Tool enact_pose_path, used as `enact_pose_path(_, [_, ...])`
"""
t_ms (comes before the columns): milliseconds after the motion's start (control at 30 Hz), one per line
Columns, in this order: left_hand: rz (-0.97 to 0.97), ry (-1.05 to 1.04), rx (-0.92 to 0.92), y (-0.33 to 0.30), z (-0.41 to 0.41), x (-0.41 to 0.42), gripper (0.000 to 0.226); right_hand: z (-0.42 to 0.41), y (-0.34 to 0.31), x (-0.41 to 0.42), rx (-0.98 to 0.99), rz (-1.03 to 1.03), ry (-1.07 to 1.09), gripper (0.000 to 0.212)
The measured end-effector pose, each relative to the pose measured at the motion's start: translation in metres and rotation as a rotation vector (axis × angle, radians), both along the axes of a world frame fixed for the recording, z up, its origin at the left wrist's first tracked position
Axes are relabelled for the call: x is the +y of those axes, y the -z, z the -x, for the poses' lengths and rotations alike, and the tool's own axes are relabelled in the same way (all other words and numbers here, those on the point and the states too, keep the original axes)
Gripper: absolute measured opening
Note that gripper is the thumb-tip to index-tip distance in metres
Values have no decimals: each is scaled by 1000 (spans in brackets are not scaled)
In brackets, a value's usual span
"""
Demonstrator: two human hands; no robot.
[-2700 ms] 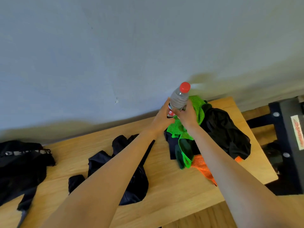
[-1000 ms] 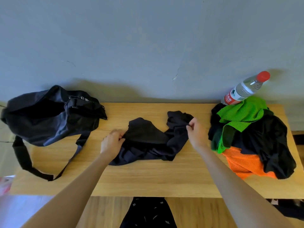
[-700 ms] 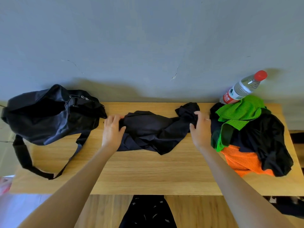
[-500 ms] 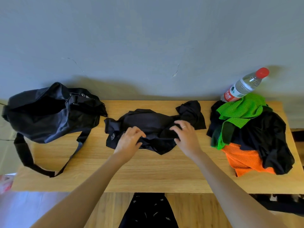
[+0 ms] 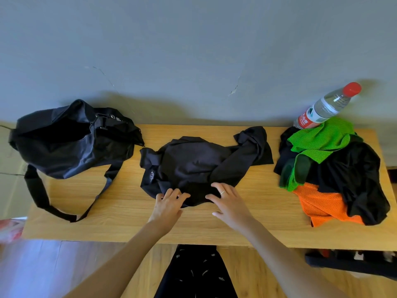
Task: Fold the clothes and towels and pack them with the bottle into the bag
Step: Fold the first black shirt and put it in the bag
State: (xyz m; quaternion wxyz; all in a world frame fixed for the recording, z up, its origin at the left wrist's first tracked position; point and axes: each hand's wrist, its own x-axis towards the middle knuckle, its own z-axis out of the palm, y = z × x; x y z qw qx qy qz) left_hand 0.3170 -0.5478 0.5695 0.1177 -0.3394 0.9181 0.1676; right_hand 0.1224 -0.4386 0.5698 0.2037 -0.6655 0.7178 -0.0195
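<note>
A crumpled black garment [image 5: 199, 162] lies in the middle of the wooden table [image 5: 214, 224]. My left hand [image 5: 168, 204] and my right hand [image 5: 228, 201] rest with spread fingers on its near hem. A black duffel bag [image 5: 68, 140] with a long strap sits at the left end, its top open. At the right end lies a pile of clothes: green mesh [image 5: 318, 145], black fabric [image 5: 356, 175] and orange mesh [image 5: 318, 203]. A clear water bottle [image 5: 326, 106] with a red cap leans behind the pile against the wall.
A grey wall [image 5: 193, 50] runs right behind the table. Bare wood shows along the table's near edge. A dark frame [image 5: 352, 263] stands on the floor at the lower right.
The bottle was set down behind the pile. Both hands then spread the black garment sideways and moved from its ends to its near hem.
</note>
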Motion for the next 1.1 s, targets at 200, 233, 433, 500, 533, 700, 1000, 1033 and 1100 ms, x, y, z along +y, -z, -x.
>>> enact_pose_path(200, [30,-10,50,2,-18,6,46,-11,3,18,-5,25,35,51])
enact_pose_path(233, [47,-19,70,1,-22,5,42,-11,4,22,2,39,34,49])
enact_pose_path(433, [99,-98,216,-8,-29,-7,28,-6,2,30,39,89,74,21])
enact_pose_path(500, [82,-85,197,-9,-26,-12,39,-8,-1,24,39,122,92,18])
enact_pose_path(533, [56,-77,176,-9,-24,-13,47,-10,-2,20,37,141,92,21])
enact_pose_path(700, [10,-12,114,-1,-28,0,67,-21,-8,-28,-5,199,-12,39])
enact_pose_path(1000, [30,-211,142,5,-53,9,60,-34,-16,-142,-21,-23,-115,56])
enact_pose_path(1033, [30,-244,169,2,-54,4,53,-38,-17,-146,-25,-21,-130,57])
enact_pose_path(1100, [25,-306,227,-3,-52,-13,37,-48,-17,-143,-57,53,-121,55])
